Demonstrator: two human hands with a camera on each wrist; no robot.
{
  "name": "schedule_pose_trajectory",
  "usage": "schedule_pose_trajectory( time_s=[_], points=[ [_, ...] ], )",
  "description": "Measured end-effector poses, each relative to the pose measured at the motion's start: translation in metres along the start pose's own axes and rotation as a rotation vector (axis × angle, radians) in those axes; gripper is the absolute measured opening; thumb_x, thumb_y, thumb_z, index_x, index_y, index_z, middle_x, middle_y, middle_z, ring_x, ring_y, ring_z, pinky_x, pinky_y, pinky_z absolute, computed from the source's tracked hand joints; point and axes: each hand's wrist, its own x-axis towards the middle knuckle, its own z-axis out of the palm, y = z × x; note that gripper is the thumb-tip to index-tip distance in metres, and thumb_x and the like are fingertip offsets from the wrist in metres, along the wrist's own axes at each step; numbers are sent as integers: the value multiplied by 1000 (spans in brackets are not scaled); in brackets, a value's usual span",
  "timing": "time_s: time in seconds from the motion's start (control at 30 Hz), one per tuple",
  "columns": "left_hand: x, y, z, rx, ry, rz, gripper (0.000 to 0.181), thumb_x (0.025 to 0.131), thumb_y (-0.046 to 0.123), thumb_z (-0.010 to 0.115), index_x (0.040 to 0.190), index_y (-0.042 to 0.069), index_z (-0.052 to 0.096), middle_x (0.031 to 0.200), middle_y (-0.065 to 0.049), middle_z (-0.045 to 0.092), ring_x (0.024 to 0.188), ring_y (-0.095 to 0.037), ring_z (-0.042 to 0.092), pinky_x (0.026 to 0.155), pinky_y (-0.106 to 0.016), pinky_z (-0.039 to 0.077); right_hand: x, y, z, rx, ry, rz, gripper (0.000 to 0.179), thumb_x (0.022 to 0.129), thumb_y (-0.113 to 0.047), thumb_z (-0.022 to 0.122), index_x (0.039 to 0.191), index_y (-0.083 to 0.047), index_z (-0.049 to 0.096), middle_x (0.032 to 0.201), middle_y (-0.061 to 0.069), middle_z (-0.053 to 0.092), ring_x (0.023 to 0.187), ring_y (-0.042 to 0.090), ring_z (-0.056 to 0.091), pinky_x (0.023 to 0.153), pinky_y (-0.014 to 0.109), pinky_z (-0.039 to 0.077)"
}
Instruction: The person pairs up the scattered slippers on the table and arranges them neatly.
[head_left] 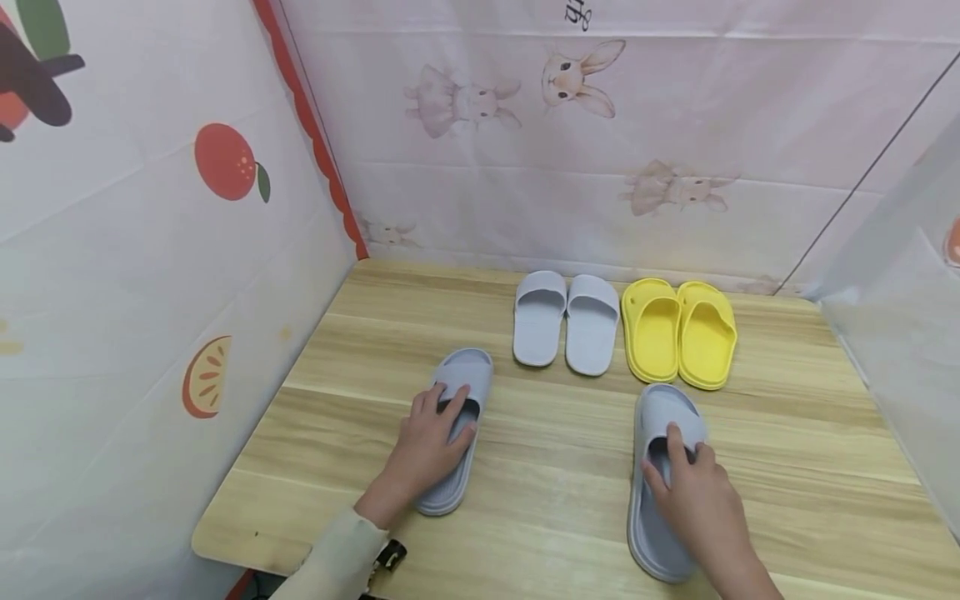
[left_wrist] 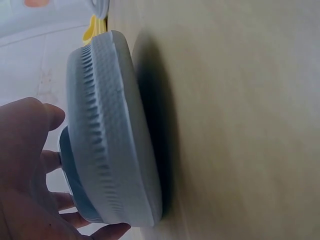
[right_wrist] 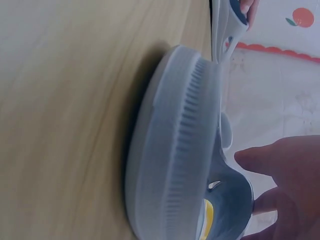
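Observation:
Two larger grey slide slippers stand apart on the wooden table. On the left slipper (head_left: 445, 498) rests my left hand (head_left: 429, 442), its fingers spread over the strap and the thumb apart from them. My right hand (head_left: 705, 500) lies over the right slipper (head_left: 654, 542), with fingertips touching its strap and the thumb beside the opening. The left wrist view shows that slipper's ribbed heel (left_wrist: 100, 130) close up, with fingers beyond it. In the right wrist view the other heel (right_wrist: 175, 145) is near, and the thumb is clear of the slipper.
A smaller light grey pair of slides (head_left: 537, 333) stands side by side near the back of the wooden table (head_left: 345, 417). Right of it is a yellow pair of clogs (head_left: 651, 333). Printed cloth walls (head_left: 480, 200) enclose the table's back and sides.

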Motion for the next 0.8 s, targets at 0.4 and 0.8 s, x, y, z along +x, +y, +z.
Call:
schedule_pose_trajectory(
  time_s=[0.4, 0.8],
  points=[
    [-2, 5, 2, 4, -2, -1, 62, 102, 51, 48, 159, 28, 34, 161, -18, 30, 144, -37, 30, 103, -60, 41, 4, -32, 6, 9, -2, -35, 74, 97, -42, 62, 152, 0, 37, 123, 46, 46, 94, 56, 59, 62, 61, 52],
    [-3, 9, 5, 1, 6, -10, 63, 102, 51, 49, 159, 29, 34, 161, -16, 30, 143, -36, 30, 102, -59, 41, 3, -65, 21, -34, 62, -114, 76, 94, -43, 66, 153, -3, 40, 125, 45, 47, 86, 48, 60, 50, 50, 52]
  ],
)
